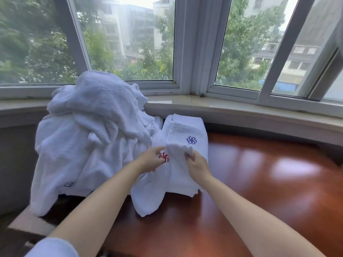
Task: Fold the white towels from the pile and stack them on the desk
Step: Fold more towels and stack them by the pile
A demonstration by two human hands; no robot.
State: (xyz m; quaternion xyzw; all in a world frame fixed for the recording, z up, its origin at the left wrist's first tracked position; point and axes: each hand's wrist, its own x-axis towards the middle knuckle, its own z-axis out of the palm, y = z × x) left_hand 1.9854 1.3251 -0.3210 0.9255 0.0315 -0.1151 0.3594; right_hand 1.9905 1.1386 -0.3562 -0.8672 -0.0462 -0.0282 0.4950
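Nearest the camera, two bare forearms reach in from six o'clock over the glossy red-brown desk. The left hand has its fingers curled around an edge of a loose white towel, right by that towel's red pinwheel emblem. The right hand pinches a corner of the same towel between thumb and fingertips. With both hands gripping the upper edge, the cloth droops toward six o'clock and its lower end trails on the desk; this looks like a hold meant to square the edge before a fold, with the fold itself not yet made.

Just behind the hands, at twelve o'clock from them, sits the folded stack, its top towel showing a blue emblem. The held towel partly covers the stack's front, so the stack's height is hard to judge.

At ten o'clock the unfolded pile rises tall and leans close against the stack; several towels seem left to do. Its overhang toward the working spot could snag or spill as more are pulled free.

Farther off, a pale window sill curves round the desk's far edge, and beyond it the window shows trees and apartment blocks.
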